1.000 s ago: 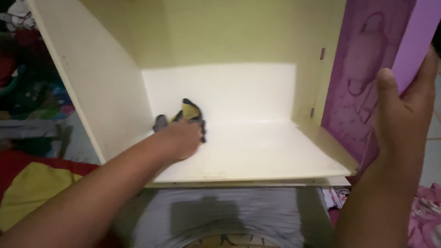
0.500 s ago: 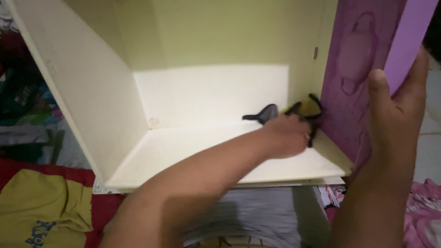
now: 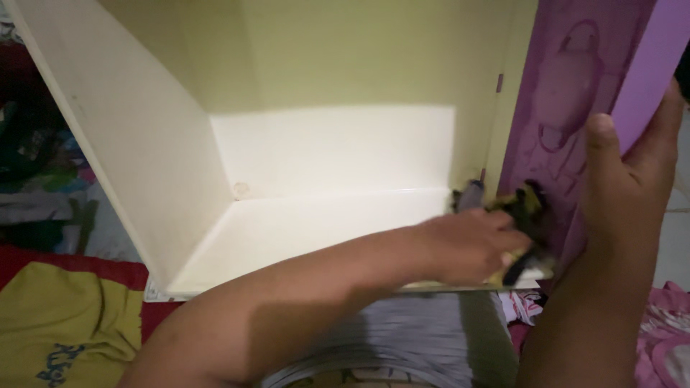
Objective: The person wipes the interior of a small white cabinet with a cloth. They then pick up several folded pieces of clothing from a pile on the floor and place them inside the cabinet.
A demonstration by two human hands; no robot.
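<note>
A view from the person's head looks down into an open, cream-white wooden cabinet compartment [image 3: 323, 223] with a pale yellow-green back wall.

The left hand [image 3: 471, 244] reaches across the body to about 3 o'clock on the shelf floor, clenched around a crumpled yellow, black and grey rag [image 3: 521, 215]. The cloth bunches out beyond the knuckles, toward 1 o'clock from the fist, and touches the shelf's front right corner, right beside the door. It is blurred by motion, so its exact shape is hard to tell.

A second ago the same hand pressed the rag near the shelf's left centre, around 9 o'clock. Half a second ago it had passed the middle. Now it sits at the far right edge. The sweep has crossed the whole shelf floor from left to right, which suggests this wiping pass has covered the full width.

The right hand [image 3: 625, 187] stands upright at 3 o'clock, fingers and thumb wrapped on the edge of the purple cabinet door [image 3: 568, 108] with a raised embossed figure, holding it open, as it did in both earlier views.

Below the shelf lies grey striped fabric [image 3: 402, 338]. At 8 o'clock rests a yellow-green shirt [image 3: 65, 330] on red cloth [image 3: 43, 262]. Pink patterned fabric [image 3: 665, 338] shows at 4 o'clock.
</note>
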